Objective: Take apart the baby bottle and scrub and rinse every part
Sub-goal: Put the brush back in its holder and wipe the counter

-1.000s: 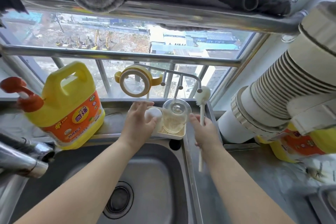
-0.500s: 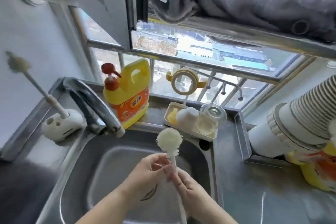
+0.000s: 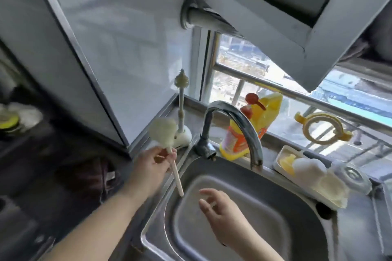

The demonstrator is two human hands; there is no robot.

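Pinched between thumb and fingers of the left hand (image 3: 156, 162), the sponge brush (image 3: 163, 131) is held by the upper part of its pale handle, just below the round sponge head, which points up toward 11 o'clock while the handle's free end slants down toward 5 o'clock over the left rim of the sink (image 3: 301, 226). That grip is clenched on the handle; the right hand (image 3: 220, 212) is released, its fingers loosely spread above the basin and touching nothing, just beside the handle's lower end. A second, bristled brush (image 3: 181, 82) is seen standing upright in a white holder (image 3: 184, 135) on the bench corner, at 12 o'clock from the left hand. The curved metal faucet (image 3: 233, 118) arches over the basin at its far edge, and a yellow detergent bottle (image 3: 254, 125) with a red pump stands behind it by the window. At 3 o'clock from the faucet, a pale tray (image 3: 280, 154) on the bench at the sink's right rim holds the baby-bottle parts: a white rounded piece (image 3: 309, 168), a yellow piece at its left end, and a clear domed cap (image 3: 352, 176) at its right end. A yellow handled ring (image 3: 322, 126) hangs on a rack above the tray.
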